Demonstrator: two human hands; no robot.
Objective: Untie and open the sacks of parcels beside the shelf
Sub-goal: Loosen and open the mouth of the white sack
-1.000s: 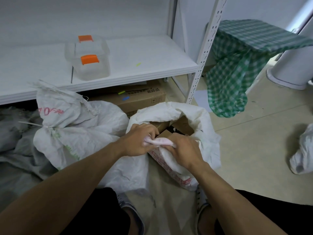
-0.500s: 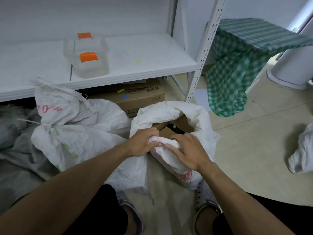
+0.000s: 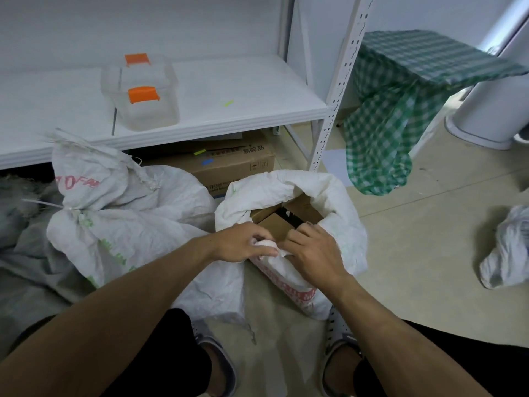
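The pale floor (image 3: 429,267) carries the open sack (image 3: 343,202) under the grip, a tied sack (image 3: 128,224) just left of it, a cardboard box (image 3: 237,167) beyond, and a crumpled white bag (image 3: 506,253) well right. The shelf board (image 3: 243,90), beyond and above, bears a clear container (image 3: 143,110).

Matt woven plastic sack (image 3: 337,202), cardboard boxes (image 3: 274,226), clear plastic container (image 3: 143,110)
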